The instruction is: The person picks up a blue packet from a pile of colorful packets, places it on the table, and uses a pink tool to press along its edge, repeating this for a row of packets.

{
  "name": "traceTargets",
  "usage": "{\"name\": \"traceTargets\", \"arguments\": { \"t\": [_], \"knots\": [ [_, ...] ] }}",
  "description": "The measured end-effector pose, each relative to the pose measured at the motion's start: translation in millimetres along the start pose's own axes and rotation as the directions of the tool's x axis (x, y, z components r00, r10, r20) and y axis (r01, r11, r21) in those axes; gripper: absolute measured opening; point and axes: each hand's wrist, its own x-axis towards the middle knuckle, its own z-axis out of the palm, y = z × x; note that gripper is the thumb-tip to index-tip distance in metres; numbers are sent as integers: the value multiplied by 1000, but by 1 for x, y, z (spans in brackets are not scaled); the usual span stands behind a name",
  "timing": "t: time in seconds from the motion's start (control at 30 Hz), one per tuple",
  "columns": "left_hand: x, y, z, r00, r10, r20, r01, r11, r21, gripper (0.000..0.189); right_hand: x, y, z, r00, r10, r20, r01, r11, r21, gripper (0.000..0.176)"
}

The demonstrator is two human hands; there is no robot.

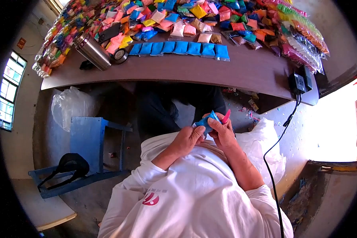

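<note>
Blue packet (204, 122), small, shiny and crumpled, in both hands (206, 135).

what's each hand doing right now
Left hand: closed on one side of a small blue packet.
Right hand: gripping the packet's other side, with a pink-red tool also held in it.

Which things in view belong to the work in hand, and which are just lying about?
In the work, judging by handling and likeness:
- blue packet, in left hand and right hand
- pink object, right hand
- row of blue packets
- multicoloured packets

Apparently just lying about:
- steel flask
- black cap
- black power adapter
</note>
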Motion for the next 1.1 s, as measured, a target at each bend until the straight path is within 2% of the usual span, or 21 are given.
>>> {"name": "traceTargets", "arguments": {
  "t": [0.07,0.17,0.23,0.37,0.43,0.5,0.57,0.63,0.67,0.77,0.83,0.9,1.0,1.1],
  "knots": [
    [1,2,1,999,-9,-46,6,998,-63,50,-1,0,-2,999,37,18,-38,998,49,12],
    [3,-2,-4,998,43,-37,-44,999,-7,50,0,4,-7,993,60,102,-73,988,134,22],
    [2,-1,-3,998,42,-39,-42,999,-11,50,-1,6,-5,991,128,47,-132,986,100,10],
    [3,-6,2,999,19,-32,-20,999,-28,55,3,7,0,998,58,27,-61,994,91,8],
    [1,0,1,1000,20,-10,-20,1000,-5,55,0,1,4,999,17,27,-18,999,39,13],
    [1,1,0,1000,23,11,-23,1000,17,55,1,0,4,999,21,41,-23,999,41,13],
    [2,-4,1,999,37,13,-36,999,-41,55,2,5,-1,998,26,54,-28,999,44,13],
    [3,-2,-1,999,39,5,-39,999,-8,55,4,12,-9,989,144,25,-143,989,-42,13],
    [3,-1,-1,999,41,-3,-41,999,25,55,4,15,-12,989,146,24,-145,989,-42,13],
    [2,-4,4,1000,20,-8,-20,1000,4,55,2,9,3,993,117,-19,-117,993,-15,13],
    [3,-3,0,999,38,21,-39,998,56,55,-1,5,12,1000,2,-31,0,998,61,7],
    [3,-2,-1,997,59,52,-64,992,106,55,-2,3,14,1000,-5,-30,7,998,60,7],
    [3,-2,-2,1000,10,-2,-10,991,136,56,-3,5,13,999,-9,-32,11,999,46,8],
    [4,-5,-1,998,58,-16,-57,997,50,56,-1,5,12,996,-14,-84,18,999,43,8]
  ]
}}
